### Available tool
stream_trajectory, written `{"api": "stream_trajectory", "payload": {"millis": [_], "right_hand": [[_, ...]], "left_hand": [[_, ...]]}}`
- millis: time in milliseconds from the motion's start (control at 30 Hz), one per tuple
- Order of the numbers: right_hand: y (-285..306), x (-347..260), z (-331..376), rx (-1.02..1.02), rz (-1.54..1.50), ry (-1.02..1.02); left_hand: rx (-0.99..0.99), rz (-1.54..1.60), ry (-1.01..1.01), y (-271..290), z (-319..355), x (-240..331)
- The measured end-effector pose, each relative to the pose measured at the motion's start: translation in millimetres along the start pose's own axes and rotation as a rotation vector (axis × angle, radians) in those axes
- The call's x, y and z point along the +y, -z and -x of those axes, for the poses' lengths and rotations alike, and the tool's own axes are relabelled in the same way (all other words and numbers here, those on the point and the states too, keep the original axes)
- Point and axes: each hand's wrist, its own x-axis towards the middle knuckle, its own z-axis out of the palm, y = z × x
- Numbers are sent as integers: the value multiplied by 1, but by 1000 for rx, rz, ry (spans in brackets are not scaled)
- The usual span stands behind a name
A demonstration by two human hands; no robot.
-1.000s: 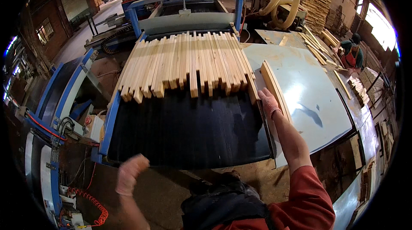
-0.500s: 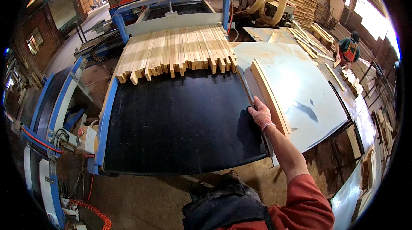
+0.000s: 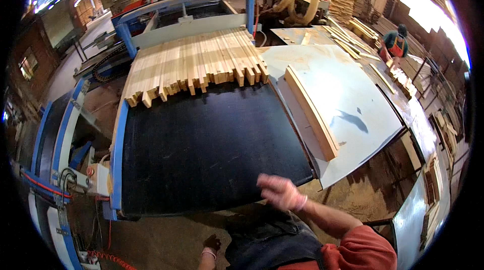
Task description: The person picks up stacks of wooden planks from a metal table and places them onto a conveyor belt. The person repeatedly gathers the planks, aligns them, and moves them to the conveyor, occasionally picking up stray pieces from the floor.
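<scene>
Wooden strips (image 3: pixel 191 63), side by side on black belt (image 3: pixel 206 144).
Right hand (image 3: pixel 282 192): empty, loosely extended, by belt's near edge. Left hand (image 3: pixel 212 243): low, shadowed; cannot tell its grip.

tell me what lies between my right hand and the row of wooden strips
In the head view, only a stretch of black conveyor belt lies between your right hand and the wooden strips.

Motion blurs the right hand (image 3: pixel 283 193) at five o'clock. The left hand (image 3: pixel 212 242), near half past six, is too dim to read, its forearm (image 3: pixel 206 264) cut off below. The co-worker (image 3: pixel 398 48) at two o'clock is too small for detail.
</scene>
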Motion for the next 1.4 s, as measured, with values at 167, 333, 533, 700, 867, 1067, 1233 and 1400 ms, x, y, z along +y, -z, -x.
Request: {"api": "stream_trajectory", "payload": {"millis": [167, 333, 533, 700, 867, 1067, 1233, 1400], "right_hand": [[-20, 13, 109, -390, -15, -605], [0, 149, 257, -137, 128, -1190], [-15, 203, 462, 299, -15, -1629], [-54, 227, 571, 165, 11, -1506], [-40, 204, 643, 541, -299, -1596], [-23, 198, 718, 727, -413, -1647], [-90, 254, 804, 1079, -423, -1477], [-77, 238, 781, 905, -209, -1471]], "left_hand": [[-145, -312, -140, -70, -2, 53], [-228, -660, -212, -138, 14, 73], [-279, -1059, -347, -248, 44, 86], [-198, -1255, -415, -336, 68, 63], [45, -1384, -428, -358, 46, 35], [364, -1398, -361, -459, 69, 25], [-248, -1393, -703, -561, 236, 1], [-305, -1246, -672, -621, 201, 17]]}}
